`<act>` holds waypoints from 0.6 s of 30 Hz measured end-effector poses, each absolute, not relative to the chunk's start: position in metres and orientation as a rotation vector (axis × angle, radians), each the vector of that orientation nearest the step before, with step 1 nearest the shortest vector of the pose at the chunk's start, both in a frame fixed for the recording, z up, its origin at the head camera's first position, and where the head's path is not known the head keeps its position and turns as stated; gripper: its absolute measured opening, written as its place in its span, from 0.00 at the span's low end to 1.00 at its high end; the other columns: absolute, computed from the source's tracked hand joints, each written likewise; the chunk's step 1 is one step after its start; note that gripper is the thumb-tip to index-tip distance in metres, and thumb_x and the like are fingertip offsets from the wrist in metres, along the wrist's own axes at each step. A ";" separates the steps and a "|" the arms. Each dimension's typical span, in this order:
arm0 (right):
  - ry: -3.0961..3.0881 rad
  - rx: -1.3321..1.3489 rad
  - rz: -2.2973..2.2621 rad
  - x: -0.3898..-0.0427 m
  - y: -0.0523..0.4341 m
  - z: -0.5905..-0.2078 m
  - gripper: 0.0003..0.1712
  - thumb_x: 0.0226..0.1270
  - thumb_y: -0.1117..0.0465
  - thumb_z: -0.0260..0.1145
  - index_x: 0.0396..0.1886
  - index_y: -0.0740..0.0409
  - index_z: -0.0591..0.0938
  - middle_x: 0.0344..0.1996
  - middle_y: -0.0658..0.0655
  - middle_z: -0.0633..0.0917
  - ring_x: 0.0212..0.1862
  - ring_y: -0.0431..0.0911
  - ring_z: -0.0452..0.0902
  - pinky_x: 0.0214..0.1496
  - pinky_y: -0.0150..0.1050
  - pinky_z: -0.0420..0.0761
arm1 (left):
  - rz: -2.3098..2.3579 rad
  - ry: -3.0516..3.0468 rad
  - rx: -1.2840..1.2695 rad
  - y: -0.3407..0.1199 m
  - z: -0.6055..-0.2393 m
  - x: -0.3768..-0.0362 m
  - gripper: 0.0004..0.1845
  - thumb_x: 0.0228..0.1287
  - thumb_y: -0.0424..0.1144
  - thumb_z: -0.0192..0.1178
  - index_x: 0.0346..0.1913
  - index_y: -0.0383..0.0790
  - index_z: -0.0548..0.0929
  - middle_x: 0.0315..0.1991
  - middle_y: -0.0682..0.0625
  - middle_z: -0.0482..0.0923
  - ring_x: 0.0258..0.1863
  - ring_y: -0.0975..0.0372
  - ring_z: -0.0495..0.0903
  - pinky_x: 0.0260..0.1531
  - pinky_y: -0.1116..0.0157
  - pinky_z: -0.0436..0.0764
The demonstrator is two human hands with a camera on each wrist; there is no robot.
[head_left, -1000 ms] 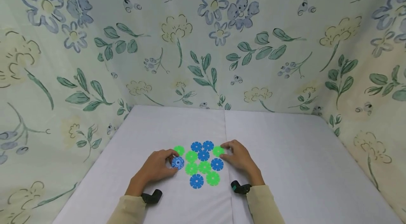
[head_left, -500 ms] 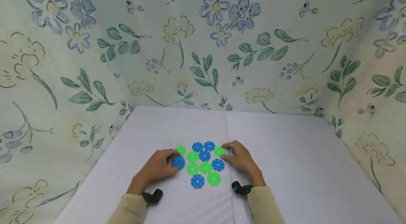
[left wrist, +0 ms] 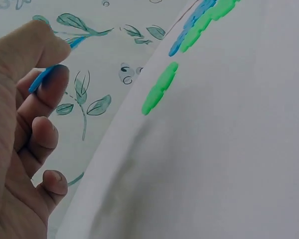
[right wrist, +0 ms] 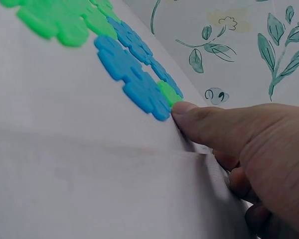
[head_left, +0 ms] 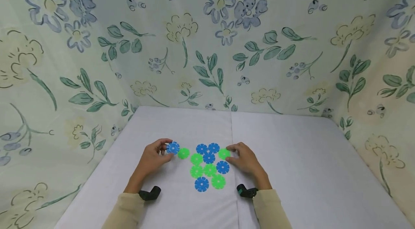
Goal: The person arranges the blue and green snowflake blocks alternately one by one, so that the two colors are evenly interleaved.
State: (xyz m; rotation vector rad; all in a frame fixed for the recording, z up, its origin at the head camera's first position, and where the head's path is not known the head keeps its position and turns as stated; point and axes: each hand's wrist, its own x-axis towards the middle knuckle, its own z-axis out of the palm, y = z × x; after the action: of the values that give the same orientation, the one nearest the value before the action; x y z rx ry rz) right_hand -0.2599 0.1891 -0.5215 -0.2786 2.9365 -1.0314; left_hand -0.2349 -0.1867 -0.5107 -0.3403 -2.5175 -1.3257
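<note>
Bare white tabletop [head_left: 291, 171] lies open on both sides of the flat green and blue discs [head_left: 209, 167]. The right hand [head_left: 245, 160], fingers loosely bent, touches a green flower-shaped plastic disc [head_left: 223, 154]. The left hand [head_left: 153, 158] pinches a blue flower-shaped plastic disc [head_left: 173, 148] lifted, face toward the head camera, just left of the cluster.

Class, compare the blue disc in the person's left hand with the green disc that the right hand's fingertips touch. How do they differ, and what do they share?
Colour: the blue disc is blue, the green disc bright green. Support: the blue disc is lifted off the white table, while the green disc lies flat on it. Grip: the left hand pinches the blue disc between thumb and fingers; the right hand only touches the green disc's edge. Both are flat, notched, flower-like discs of similar size.
</note>
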 end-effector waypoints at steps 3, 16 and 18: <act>2.925 -0.279 -1.046 -0.260 0.190 -0.522 0.23 0.60 0.51 0.76 0.56 0.42 0.84 0.46 0.46 0.80 0.45 0.44 0.71 0.48 0.42 0.73 | -1.397 -2.452 -0.286 -0.193 -0.509 -0.241 0.24 0.53 0.33 0.73 0.55 0.46 0.81 0.30 0.50 0.80 0.28 0.63 0.73 0.27 0.69 0.70; 2.933 -0.334 -1.068 -0.257 0.192 -0.521 0.23 0.61 0.53 0.75 0.57 0.42 0.84 0.43 0.46 0.79 0.42 0.43 0.70 0.44 0.40 0.71 | -1.402 -2.371 -0.102 -0.216 -0.501 -0.276 0.26 0.59 0.39 0.71 0.61 0.46 0.78 0.29 0.48 0.81 0.32 0.63 0.74 0.29 0.69 0.70; 2.937 -0.345 -1.068 -0.257 0.190 -0.522 0.23 0.61 0.53 0.75 0.57 0.42 0.84 0.43 0.46 0.79 0.41 0.42 0.69 0.44 0.40 0.71 | -1.403 -2.379 -0.079 -0.221 -0.501 -0.280 0.26 0.61 0.41 0.71 0.62 0.47 0.78 0.31 0.48 0.82 0.34 0.62 0.74 0.28 0.70 0.70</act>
State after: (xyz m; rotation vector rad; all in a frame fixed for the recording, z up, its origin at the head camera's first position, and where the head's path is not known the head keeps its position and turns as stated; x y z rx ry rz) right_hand -0.2567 0.1905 -0.5219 -0.3454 2.9374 -1.0679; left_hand -0.2803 -0.2207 -0.5009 -0.0787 -2.3786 -1.4032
